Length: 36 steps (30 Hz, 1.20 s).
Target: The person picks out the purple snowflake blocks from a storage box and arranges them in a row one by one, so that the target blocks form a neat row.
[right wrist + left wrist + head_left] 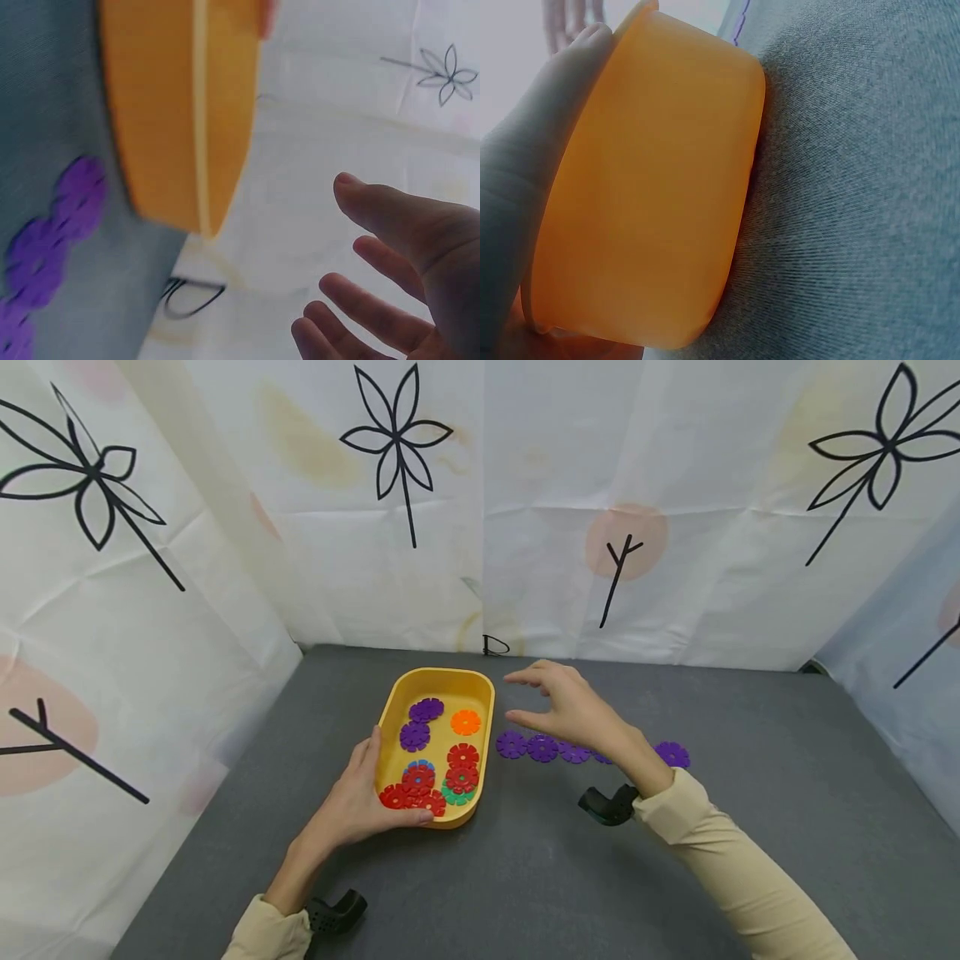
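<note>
A yellow plastic box (486, 710) holds flower-shaped plastic discs. Two purple discs (415, 736) and an orange disc (465, 722) lie toward its far end, several red discs (462, 755) nearer, with parts of blue and green ones beneath. My left hand (352, 793) grips the box at its near left corner, thumb over the near rim, fingers along the left side. In the left wrist view, the box wall (652, 180) fills the middle. My right hand (566, 697) hovers right of the box, thumb and fingers spread, holding nothing.
Purple discs (542, 747) run in a row on the dark grey table (525, 877), right of the box; the right forearm hides part of the row. A white patterned curtain (525, 568) stands behind the table. Each wrist bears a black camera mount (607, 806).
</note>
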Motion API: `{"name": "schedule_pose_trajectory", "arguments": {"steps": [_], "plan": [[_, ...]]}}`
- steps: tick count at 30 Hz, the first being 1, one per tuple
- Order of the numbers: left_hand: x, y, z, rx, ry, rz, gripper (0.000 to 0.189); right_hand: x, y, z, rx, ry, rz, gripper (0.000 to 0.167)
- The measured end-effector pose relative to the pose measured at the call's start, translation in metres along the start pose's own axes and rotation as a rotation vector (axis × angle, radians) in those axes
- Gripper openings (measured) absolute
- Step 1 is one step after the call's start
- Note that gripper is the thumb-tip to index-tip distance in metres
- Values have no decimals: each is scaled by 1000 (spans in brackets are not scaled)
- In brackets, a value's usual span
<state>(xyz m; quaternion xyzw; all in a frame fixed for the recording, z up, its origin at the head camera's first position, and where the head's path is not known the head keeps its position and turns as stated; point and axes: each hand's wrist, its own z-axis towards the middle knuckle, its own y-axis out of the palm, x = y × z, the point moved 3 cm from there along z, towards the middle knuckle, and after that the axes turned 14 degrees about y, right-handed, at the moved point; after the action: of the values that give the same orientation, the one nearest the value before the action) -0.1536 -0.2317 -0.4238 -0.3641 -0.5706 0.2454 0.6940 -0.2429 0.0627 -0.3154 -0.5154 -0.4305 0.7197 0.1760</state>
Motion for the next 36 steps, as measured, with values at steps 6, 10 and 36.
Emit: {"name": "schedule_pose_trajectory", "arguments": {"steps": [6,10,36], "plan": [[0,0,0,-16,-15,-4,143,-28,17,21,-18,-65,19,46],[1,-2,1,-22,-5,-4,142,-40,34,36,-64,-63,74,46],[-1,0,-2,14,58,0,141,-35,156,82,-189,214,165,53]]}}
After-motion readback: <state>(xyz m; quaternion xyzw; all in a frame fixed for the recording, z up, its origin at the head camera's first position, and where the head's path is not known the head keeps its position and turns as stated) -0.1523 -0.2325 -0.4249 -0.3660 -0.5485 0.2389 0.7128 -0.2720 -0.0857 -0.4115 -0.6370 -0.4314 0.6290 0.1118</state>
